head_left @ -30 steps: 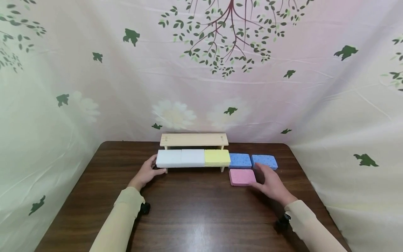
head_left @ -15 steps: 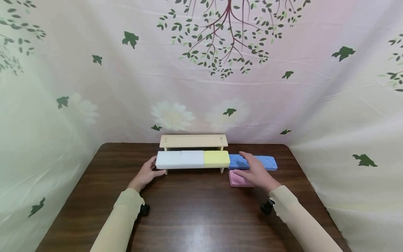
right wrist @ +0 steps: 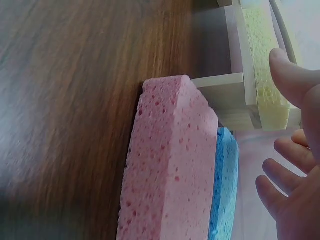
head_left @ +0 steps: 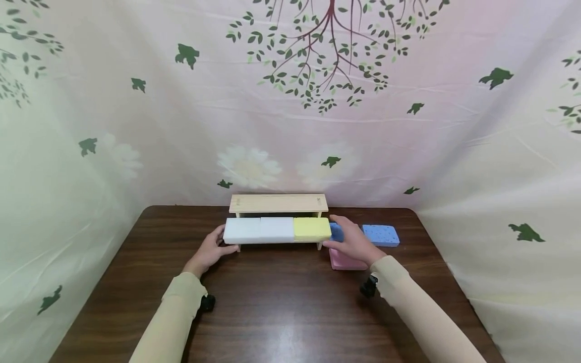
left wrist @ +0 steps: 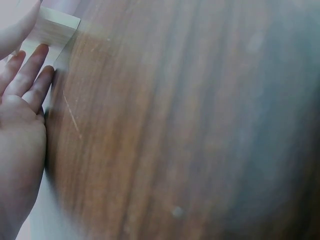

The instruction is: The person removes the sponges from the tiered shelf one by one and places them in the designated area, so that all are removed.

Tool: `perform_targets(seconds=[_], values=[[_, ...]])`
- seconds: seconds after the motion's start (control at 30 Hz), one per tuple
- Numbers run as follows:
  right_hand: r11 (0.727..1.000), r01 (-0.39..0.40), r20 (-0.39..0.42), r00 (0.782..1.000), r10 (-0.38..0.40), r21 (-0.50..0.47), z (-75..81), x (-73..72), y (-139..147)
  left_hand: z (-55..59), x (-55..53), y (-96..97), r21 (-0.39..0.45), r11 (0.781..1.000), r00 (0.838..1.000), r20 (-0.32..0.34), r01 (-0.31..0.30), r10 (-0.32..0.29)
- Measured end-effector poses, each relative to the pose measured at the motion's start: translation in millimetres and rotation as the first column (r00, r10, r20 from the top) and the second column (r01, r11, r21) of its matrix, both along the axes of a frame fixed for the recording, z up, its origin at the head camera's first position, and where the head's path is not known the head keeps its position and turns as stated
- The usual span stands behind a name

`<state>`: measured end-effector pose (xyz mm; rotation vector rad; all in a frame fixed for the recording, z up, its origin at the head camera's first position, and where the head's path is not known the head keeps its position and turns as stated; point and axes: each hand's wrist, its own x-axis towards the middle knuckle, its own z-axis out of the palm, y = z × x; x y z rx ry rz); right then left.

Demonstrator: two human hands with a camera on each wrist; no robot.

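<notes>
In the head view, two white blocks [head_left: 258,230] and a yellow sponge [head_left: 312,229] lie end to end on a low wooden rack [head_left: 278,203]. My left hand [head_left: 211,252] is at the rack's left end, thumb in front by the leg, fingers beside the outer white block. Its fingers look loosely extended in the left wrist view. At the other end, my right hand [head_left: 351,241] spreads thumb and fingers around the yellow sponge's right end; the right wrist view leaves contact unclear. Beneath that hand are a pink sponge [right wrist: 170,165] and a partly hidden blue sponge [right wrist: 226,185].
Another blue sponge [head_left: 381,235] lies on the dark wooden table [head_left: 272,312], right of my right hand. The rack's rear step stands close to the patterned curtain [head_left: 290,126], which encloses the back and sides.
My right hand has moved left from beside the pink sponge, past the nearer blue sponge, to the yellow sponge's end. The left hand has stayed put.
</notes>
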<state>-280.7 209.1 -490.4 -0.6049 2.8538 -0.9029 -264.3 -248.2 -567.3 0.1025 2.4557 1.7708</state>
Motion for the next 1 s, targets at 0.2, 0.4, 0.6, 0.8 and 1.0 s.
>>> perform_targets(seconds=[0.2,0.4,0.6,0.8,1.0], values=[[1.000,0.000,0.043,0.999,0.000,-0.001,-2.4,-6.8,-8.7,1.4,0.8,-0.4,-0.010,1.000,1.000,-0.011,0.006,-0.006],[1.000,0.019,0.036,0.999,-0.019,0.013,-3.8,-13.4,-13.0,3.6,-0.7,1.4,-0.016,1.000,1.000,-0.013,0.006,-0.006],[0.999,0.044,0.066,0.997,-0.044,-0.009,-7.5,-11.9,-15.3,3.1,1.0,1.0,-0.031,1.000,1.000,-0.001,-0.001,0.001],[0.996,0.064,0.027,0.998,-0.063,-0.060,-8.3,-8.1,-13.8,15.9,7.4,2.8,-0.013,1.000,1.000,-0.007,0.001,-0.001],[0.994,0.073,-0.031,0.997,-0.075,-0.077,-3.5,-1.5,-6.5,4.9,2.6,1.4,-0.016,1.000,1.000,-0.009,0.003,-0.003]])
